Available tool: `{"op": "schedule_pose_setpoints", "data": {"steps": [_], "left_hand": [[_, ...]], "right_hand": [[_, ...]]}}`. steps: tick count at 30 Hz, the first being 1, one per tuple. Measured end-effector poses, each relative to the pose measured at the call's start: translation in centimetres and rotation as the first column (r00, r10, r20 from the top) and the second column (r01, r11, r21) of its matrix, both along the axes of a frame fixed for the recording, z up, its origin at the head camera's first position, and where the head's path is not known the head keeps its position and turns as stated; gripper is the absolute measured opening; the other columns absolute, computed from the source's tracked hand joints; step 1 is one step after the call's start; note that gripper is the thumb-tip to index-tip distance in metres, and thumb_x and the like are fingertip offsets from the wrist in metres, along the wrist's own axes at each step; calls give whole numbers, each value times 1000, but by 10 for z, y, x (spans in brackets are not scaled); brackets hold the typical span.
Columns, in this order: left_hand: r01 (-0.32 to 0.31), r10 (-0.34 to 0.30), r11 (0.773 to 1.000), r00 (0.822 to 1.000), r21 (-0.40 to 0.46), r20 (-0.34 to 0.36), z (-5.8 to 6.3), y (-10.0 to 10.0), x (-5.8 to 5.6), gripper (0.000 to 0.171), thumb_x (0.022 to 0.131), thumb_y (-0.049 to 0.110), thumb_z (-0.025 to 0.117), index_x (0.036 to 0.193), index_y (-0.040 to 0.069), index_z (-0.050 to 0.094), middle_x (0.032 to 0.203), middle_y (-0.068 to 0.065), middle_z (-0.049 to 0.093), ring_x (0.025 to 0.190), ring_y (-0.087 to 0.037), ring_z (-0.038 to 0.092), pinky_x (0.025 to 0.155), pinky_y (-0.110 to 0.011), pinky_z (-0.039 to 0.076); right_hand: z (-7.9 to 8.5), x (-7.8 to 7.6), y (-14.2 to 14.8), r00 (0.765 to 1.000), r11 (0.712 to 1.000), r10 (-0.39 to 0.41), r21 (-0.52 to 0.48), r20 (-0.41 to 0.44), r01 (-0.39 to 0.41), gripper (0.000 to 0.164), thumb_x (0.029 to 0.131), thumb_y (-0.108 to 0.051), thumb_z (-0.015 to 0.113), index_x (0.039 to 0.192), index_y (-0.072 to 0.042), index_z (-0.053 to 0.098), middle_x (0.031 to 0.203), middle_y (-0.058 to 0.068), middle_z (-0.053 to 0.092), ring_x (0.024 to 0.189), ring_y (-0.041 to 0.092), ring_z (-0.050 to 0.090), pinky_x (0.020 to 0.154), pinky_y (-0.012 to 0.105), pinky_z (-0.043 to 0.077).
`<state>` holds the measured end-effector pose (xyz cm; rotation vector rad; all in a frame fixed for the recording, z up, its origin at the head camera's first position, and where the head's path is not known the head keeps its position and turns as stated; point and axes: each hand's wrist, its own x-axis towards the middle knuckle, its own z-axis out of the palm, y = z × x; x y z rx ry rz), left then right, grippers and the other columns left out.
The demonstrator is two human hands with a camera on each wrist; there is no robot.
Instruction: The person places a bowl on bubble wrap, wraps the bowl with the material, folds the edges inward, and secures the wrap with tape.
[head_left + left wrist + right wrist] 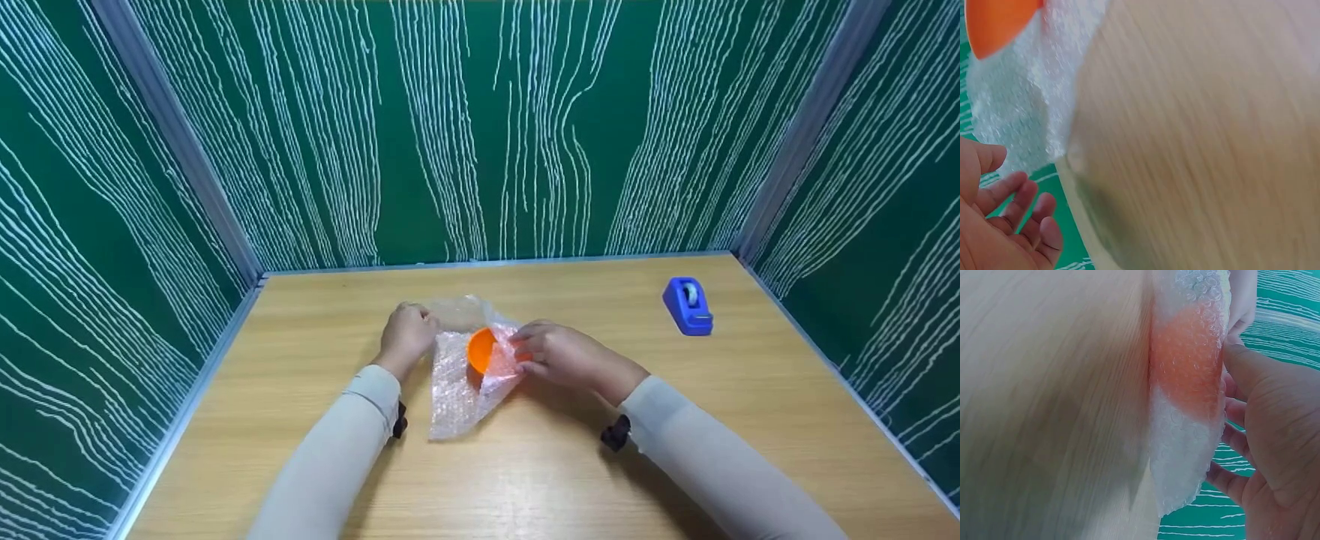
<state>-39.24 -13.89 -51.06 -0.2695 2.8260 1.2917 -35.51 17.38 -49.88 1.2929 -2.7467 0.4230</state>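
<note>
An orange bowl sits on a sheet of bubble wrap on the table. The right side of the sheet is folded up over part of the bowl. My right hand holds this raised flap; in the right wrist view its thumb and fingers are at the edge of the bubble wrap, with orange showing through. At the sheet's far left corner is my left hand. The left wrist view shows that hand's fingers loosely bent and apart from the thumb, with the bubble wrap right behind the fingertips.
A blue tape dispenser stands at the back right of the wooden table. Green panels with white wavy lines enclose the back and both sides, framed by grey posts.
</note>
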Motion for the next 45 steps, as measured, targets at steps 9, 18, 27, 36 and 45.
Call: {"op": "schedule_pose_setpoints", "data": {"steps": [9,18,27,36,45], "left_hand": [[76,-79,994,997,-73,-28,-11,-5,-7,49,119,21,53,160,-5,58,159,-23,57,158,-40,52,136,-52,41],[68,-69,997,997,42,25,-10,-2,-5,48,123,24,46,164,2,55,165,-15,52,165,-37,44,139,-53,37],[51,-53,996,998,77,22,-9,-2,-6,42,122,25,52,160,9,61,159,-8,57,164,-33,48,137,-53,41],[38,-39,994,999,103,4,-1,-1,-5,31,119,26,62,146,11,70,148,-6,62,145,-30,60,130,-50,50],[102,-92,992,987,74,-131,5,2,4,24,116,23,67,130,7,78,134,-9,69,122,-29,67,112,-43,63]], "right_hand": [[4,2,0,998,999,-37,28,44,35,26,106,-29,83,129,-18,87,153,6,75,146,31,69,124,51,55],[-1,0,-1,1000,1000,12,-6,27,-12,20,108,-21,80,124,-12,87,147,9,78,143,34,70,125,51,55],[2,1,-3,998,1000,-16,-2,56,16,21,108,-23,81,126,-15,87,150,7,77,145,32,69,125,51,55],[3,2,-3,998,1000,-25,3,65,25,22,107,-24,82,127,-16,87,152,6,75,146,32,68,125,51,54],[3,1,-3,999,1000,19,5,38,-20,19,108,-18,79,124,-12,87,150,9,76,146,35,68,126,53,53]]}}
